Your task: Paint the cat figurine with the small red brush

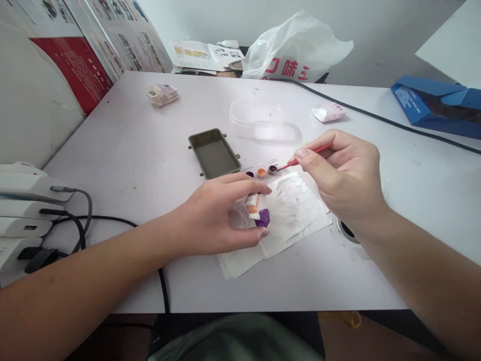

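Observation:
My left hand (221, 215) is curled around a small white figure (254, 204) with orange and purple paint on it. Purple covers its lower end (264, 218); part of the figure is hidden by my fingers. In my right hand (345, 175) a thin red paintbrush (308, 156) is pinched, its tip at a small pot of dark paint (273, 169). Beside that pot stand an orange paint pot (261, 172) and a purple one (249, 174), the latter partly behind my left hand. White tissues (296, 213) lie beneath and between the hands.
An olive-grey tray (214, 154) and a clear plastic container (259, 125) stand beyond the paints. Two small wrapped packets (161, 94) sit farther back. A black cable (361, 113) crosses toward a blue box (432, 105). Plugs and chargers (26, 215) crowd the left edge.

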Tool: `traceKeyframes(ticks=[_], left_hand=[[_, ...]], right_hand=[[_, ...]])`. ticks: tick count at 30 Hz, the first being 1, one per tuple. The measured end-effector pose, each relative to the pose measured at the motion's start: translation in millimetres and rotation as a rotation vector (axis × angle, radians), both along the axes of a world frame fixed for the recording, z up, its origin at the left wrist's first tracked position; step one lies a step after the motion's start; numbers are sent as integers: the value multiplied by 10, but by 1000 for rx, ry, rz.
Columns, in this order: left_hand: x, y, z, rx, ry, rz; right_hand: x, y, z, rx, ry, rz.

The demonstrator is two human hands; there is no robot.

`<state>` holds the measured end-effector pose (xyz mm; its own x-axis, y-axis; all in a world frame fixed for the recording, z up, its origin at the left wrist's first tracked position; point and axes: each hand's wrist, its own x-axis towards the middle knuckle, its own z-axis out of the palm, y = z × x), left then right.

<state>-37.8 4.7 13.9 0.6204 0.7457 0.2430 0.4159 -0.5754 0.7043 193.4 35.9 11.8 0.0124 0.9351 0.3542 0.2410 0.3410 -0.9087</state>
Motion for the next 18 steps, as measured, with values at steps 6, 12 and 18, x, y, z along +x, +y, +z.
traceKeyframes(ticks=[6, 12, 18], left_hand=[[10, -14, -2, 12, -24, 27], [9, 2, -35, 32, -26, -4], [-7, -9, -60, 6, -75, -3]], right_hand=[[-7, -6, 5, 7, -11, 1], [-5, 0, -8, -7, -77, 8], [-12, -6, -8, 26, -76, 30]])
